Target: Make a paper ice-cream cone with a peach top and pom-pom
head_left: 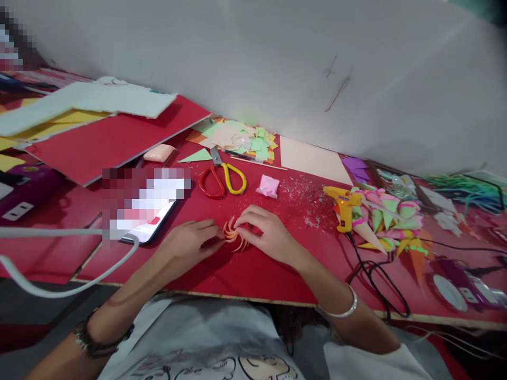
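Note:
Between my two hands is a small orange paper piece with thin curled strips point(231, 233), low over the red table top. My left hand point(194, 240) pinches its left side with the fingertips. From the upper right, my right hand point(266, 232) has thumb and forefinger closed on one of the strips. Just beyond my hands lie scissors point(225, 179) with one red and one yellow handle. A small pink packet point(268, 186) sits to the right of them. The exact grip of the fingertips is partly hidden.
Left of my hands lies a lit phone point(152, 214) with a white cable point(71, 290). A yellow glue gun point(344, 206) stands at right, its black cord looping down, beside several paper cones point(390, 211). Paper scraps point(241, 137) and boards point(122, 132) are along the wall.

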The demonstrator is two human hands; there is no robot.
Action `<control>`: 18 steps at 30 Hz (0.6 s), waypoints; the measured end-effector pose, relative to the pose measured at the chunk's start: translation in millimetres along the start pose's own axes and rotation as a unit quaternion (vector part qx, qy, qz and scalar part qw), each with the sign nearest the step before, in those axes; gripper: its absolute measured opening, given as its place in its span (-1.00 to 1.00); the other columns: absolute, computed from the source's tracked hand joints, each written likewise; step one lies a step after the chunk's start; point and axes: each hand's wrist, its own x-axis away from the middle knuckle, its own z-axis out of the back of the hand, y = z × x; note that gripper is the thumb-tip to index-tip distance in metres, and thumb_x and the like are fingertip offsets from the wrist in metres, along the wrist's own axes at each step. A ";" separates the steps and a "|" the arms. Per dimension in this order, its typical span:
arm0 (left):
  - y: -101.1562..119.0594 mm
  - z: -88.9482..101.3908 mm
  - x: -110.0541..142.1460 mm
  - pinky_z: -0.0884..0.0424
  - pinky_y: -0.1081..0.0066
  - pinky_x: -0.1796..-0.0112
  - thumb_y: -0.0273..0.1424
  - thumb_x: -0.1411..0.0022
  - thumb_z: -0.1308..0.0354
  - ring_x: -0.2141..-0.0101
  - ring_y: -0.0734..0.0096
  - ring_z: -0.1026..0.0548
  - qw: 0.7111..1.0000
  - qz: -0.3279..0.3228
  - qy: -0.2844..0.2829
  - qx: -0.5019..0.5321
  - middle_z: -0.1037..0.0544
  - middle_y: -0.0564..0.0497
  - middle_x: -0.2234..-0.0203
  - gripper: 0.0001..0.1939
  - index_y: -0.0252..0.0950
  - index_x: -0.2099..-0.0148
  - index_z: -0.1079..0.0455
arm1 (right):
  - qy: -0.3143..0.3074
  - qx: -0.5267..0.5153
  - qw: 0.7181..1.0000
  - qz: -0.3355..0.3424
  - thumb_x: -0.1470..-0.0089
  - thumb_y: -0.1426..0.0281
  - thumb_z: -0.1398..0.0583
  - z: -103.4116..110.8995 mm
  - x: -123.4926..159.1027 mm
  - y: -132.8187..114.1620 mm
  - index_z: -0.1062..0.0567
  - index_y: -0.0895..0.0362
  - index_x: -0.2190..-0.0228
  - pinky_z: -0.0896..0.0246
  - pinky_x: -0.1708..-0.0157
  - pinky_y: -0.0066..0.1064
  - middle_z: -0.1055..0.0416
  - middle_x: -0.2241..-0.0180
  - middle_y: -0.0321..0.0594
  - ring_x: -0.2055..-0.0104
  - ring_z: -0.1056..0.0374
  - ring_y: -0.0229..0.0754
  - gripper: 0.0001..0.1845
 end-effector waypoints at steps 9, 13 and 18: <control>0.6 2.7 -0.3 -0.27 0.50 0.39 -0.36 -0.19 0.07 0.37 0.45 -0.40 1.000 -0.014 -0.006 -0.001 -0.44 0.02 0.37 -0.83 -0.25 0.27 -0.34 | 0.003 -0.042 0.999 -0.024 -0.05 0.40 -0.09 4.8 0.2 3.9 -0.41 0.11 0.24 -0.14 0.18 -0.45 -0.31 0.27 -0.22 0.21 -0.26 -0.29 -0.80; 4.2 4.4 -0.6 -0.23 0.50 0.44 -0.25 -0.20 0.08 0.41 0.47 -0.39 1.000 -0.010 0.008 -0.024 -0.44 0.03 0.40 -0.75 -0.25 0.31 -0.36 | -0.004 -0.046 0.998 -0.032 -0.06 0.42 -0.08 1.8 2.4 7.5 -0.42 0.12 0.28 -0.14 0.19 -0.45 -0.33 0.30 -0.23 0.23 -0.27 -0.30 -0.83; 11.1 3.6 -1.1 -0.25 0.42 0.31 -0.24 -0.20 0.05 0.39 0.46 -0.41 0.998 -0.006 0.050 -0.049 -0.47 0.04 0.38 -0.76 -0.24 0.32 -0.38 | -0.003 -0.060 0.998 -0.027 -0.05 0.41 -0.09 -1.3 3.7 11.2 -0.42 0.15 0.34 -0.15 0.24 -0.46 -0.36 0.34 -0.23 0.27 -0.29 -0.29 -0.87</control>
